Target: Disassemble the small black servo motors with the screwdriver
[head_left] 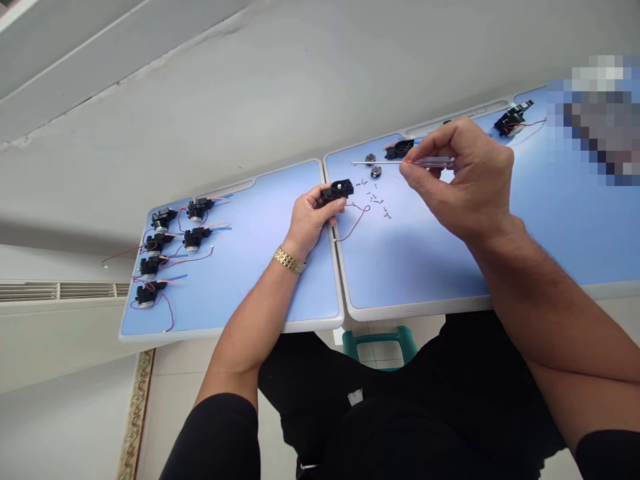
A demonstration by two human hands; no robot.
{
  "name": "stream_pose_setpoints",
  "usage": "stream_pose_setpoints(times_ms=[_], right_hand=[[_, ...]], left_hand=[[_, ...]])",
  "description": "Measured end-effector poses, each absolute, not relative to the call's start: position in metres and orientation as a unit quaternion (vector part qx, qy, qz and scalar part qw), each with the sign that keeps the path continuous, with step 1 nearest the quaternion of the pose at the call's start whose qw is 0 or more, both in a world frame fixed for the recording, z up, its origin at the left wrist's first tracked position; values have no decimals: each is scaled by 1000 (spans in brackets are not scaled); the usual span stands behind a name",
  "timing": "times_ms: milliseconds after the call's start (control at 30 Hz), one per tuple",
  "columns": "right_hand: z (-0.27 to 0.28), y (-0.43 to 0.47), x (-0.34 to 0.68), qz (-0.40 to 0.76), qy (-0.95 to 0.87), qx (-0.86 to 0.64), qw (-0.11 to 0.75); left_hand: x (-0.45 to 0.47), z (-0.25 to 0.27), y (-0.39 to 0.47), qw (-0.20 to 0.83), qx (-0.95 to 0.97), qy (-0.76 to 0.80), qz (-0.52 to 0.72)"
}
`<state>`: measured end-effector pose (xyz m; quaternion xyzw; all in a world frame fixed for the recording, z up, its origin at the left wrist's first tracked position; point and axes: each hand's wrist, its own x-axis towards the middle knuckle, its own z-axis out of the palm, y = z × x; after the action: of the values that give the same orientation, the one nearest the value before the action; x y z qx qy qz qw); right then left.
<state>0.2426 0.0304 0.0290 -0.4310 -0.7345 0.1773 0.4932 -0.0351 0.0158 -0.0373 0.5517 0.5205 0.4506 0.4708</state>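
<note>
My left hand is closed on a black plastic housing with a small white part in its round opening. A thin red twisted wire trails from near that hand onto the table. Held by its clear handle, a screwdriver is pinched in my right hand, its slim shaft pointing left above the table. Two small round dark parts lie below and behind the shaft. Several tiny screws are scattered just right of the housing.
Two blue tables stand side by side with a narrow gap. Several black assemblies with wires fill the left end. Another black housing lies behind my right hand, and a black assembly sits farther right. A green stool is underneath.
</note>
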Motion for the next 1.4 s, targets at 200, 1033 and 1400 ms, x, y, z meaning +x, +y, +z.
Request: stream_pose_setpoints(times_ms=[200, 1033, 1400], right_hand=[[18, 38, 244, 262, -761, -386, 451], [19, 38, 234, 234, -849, -433, 191], [22, 41, 245, 251, -818, -434, 281]], left_hand=[[-29, -32, 11, 461, 615, 496, 404], [-18, -30, 4, 558, 591, 429, 394], [-16, -29, 6, 566, 585, 426, 396]])
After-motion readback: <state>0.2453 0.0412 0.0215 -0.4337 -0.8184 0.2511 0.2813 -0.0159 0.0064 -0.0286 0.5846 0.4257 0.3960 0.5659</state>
